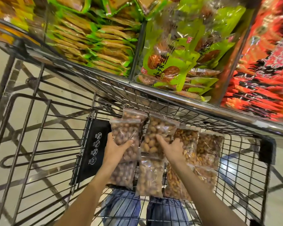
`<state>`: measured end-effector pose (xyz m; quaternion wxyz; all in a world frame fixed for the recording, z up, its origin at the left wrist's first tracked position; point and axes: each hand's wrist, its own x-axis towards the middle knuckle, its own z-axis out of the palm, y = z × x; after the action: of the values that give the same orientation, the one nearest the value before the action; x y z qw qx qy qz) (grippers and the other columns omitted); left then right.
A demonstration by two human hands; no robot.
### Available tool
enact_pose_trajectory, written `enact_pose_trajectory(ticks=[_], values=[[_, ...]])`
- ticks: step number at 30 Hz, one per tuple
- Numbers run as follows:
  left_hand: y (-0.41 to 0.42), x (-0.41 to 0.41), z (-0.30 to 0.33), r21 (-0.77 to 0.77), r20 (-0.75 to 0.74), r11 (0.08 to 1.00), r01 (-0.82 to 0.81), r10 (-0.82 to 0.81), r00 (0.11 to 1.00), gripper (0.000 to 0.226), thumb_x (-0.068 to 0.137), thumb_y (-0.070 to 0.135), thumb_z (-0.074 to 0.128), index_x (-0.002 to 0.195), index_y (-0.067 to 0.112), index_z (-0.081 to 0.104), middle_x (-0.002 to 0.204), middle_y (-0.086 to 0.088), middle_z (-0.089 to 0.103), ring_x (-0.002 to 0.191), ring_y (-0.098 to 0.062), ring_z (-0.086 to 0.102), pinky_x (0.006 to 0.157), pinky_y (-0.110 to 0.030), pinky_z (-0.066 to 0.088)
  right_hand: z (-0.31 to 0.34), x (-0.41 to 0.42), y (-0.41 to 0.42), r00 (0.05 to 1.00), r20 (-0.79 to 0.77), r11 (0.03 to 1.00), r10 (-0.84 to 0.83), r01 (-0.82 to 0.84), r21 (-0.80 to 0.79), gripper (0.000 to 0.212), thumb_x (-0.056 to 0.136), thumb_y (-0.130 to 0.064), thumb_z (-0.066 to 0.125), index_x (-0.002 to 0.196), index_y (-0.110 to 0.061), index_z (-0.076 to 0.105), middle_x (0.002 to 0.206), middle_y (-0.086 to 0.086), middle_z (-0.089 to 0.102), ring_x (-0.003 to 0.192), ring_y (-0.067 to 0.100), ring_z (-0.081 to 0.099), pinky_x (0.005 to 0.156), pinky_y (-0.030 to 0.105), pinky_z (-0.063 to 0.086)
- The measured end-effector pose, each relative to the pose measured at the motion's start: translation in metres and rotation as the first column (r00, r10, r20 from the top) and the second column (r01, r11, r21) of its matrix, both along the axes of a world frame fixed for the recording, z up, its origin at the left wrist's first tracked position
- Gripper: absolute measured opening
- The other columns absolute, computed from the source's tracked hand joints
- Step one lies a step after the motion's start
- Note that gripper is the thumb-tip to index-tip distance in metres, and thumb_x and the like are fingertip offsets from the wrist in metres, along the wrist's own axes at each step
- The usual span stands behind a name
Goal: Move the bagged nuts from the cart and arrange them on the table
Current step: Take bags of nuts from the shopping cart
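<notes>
Several clear zip bags of nuts lie in the child-seat section of a wire shopping cart (pixel 240 160). My left hand (pixel 116 148) grips a bag of round brown nuts (pixel 126 136) by its lower part and holds it up a little. My right hand (pixel 171 148) lies over a bag of pale oval nuts (pixel 155 132), fingers spread on it and reaching toward a bag of golden nuts (pixel 186 141). More bags lie beneath and beside, among them a dark brown one (pixel 207 147) at the right and a pale one (pixel 150 175) in front.
Beyond the cart's chrome rim, a display table (pixel 170 95) holds stacked green, yellow and red snack packs in divided bins. A black flap with warning icons (pixel 93 149) hangs left of the bags. The main cart basket (pixel 39 128) spreads to the left. My jeans show below.
</notes>
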<state>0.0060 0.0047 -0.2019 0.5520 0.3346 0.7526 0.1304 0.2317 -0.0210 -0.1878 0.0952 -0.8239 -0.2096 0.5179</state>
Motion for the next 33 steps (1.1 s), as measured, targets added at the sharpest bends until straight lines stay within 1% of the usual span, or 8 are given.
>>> enact_pose_trajectory(ticks=[4,8,11,14,18,25,29,33], values=[[-0.005,-0.012,-0.005,-0.04,0.028,0.999,-0.005,0.006,1.0,0.077,0.076,0.04,0.092,0.135,0.032,0.045,0.124,0.008,0.066,0.114,-0.014,0.066,0.108,-0.05,0.051,-0.019,-0.004,0.014,0.997,0.067,0.993,-0.043,0.049,-0.103,0.112,0.077,-0.084,0.071,0.147,-0.002,0.043,0.152,0.019,0.036,0.141,0.044,0.041,0.118,0.053,0.041],[-0.006,-0.016,-0.006,-0.051,0.068,0.999,-0.019,0.023,0.997,0.079,0.075,0.042,0.092,0.136,0.034,0.044,0.124,0.008,0.067,0.114,-0.015,0.067,0.107,-0.053,0.052,-0.041,0.001,0.007,0.991,0.009,0.984,-0.132,0.133,-0.118,0.118,0.043,-0.101,0.074,0.121,-0.014,0.053,0.13,0.013,0.06,0.118,0.036,0.062,0.104,0.056,0.056],[-0.004,-0.016,-0.002,-0.07,0.094,0.997,-0.017,0.024,0.995,0.081,0.07,0.052,0.092,0.133,0.042,0.043,0.127,0.012,0.065,0.118,-0.017,0.066,0.105,-0.056,0.053,-0.031,0.005,0.008,0.979,-0.026,0.976,-0.2,0.197,-0.094,0.094,0.067,-0.069,0.089,0.121,-0.006,0.046,0.104,0.007,0.061,0.103,0.027,0.065,0.098,0.047,0.06],[-0.001,-0.016,0.003,-0.063,0.112,0.998,0.023,-0.016,0.994,0.076,0.073,0.051,0.091,0.13,0.045,0.042,0.127,0.014,0.063,0.119,-0.017,0.065,0.108,-0.057,0.051,-0.022,0.014,0.005,0.96,-0.114,0.962,-0.257,0.243,-0.121,0.121,0.04,-0.08,0.089,0.125,-0.005,0.048,0.115,0.011,0.067,0.107,0.031,0.071,0.097,0.05,0.061],[-0.001,-0.014,0.012,-0.066,0.144,0.995,0.069,-0.059,0.988,0.082,0.072,0.053,0.091,0.136,0.04,0.042,0.128,0.012,0.063,0.121,-0.017,0.063,0.111,-0.056,0.047,-0.006,0.03,-0.01,0.913,-0.28,0.955,-0.296,0.275,-0.111,0.051,0.088,-0.047,0.084,0.112,-0.004,0.069,0.096,0.01,0.079,0.088,0.027,0.077,0.082,0.038,0.062],[-0.013,-0.001,0.046,-0.051,0.211,0.991,0.127,-0.114,0.971,0.107,0.07,0.056,0.092,0.157,0.029,0.035,0.155,0.003,0.05,0.142,-0.022,0.049,0.12,-0.054,0.039,0.029,0.033,-0.053,0.904,-0.317,0.957,-0.287,0.286,-0.051,0.077,0.07,-0.058,0.086,0.127,-0.017,0.055,0.116,0.011,0.075,0.102,0.031,0.076,0.088,0.05,0.065],[-0.021,0.006,0.083,-0.07,0.274,0.973,0.219,-0.193,0.942,0.1,0.072,0.053,0.091,0.154,0.028,0.04,0.151,0.001,0.054,0.135,-0.022,0.056,0.117,-0.053,0.042,0.063,0.034,-0.085,0.89,-0.335,0.947,-0.308,0.319,-0.025,0.12,0.055,-0.077,0.089,0.155,-0.033,0.039,0.124,0.013,0.074,0.106,0.036,0.076,0.094,0.056,0.061],[-0.028,0.014,0.128,-0.007,0.355,0.945,0.326,-0.303,0.884,0.126,0.061,0.068,0.087,0.163,0.025,0.026,0.166,0.001,0.036,0.149,-0.026,0.039,0.122,-0.054,0.035,0.12,0.033,-0.103,0.877,-0.344,0.929,-0.336,0.37,0.036,0.09,0.082,-0.049,0.084,0.158,-0.037,0.037,0.11,0.007,0.073,0.088,0.03,0.082,0.078,0.05,0.066]])
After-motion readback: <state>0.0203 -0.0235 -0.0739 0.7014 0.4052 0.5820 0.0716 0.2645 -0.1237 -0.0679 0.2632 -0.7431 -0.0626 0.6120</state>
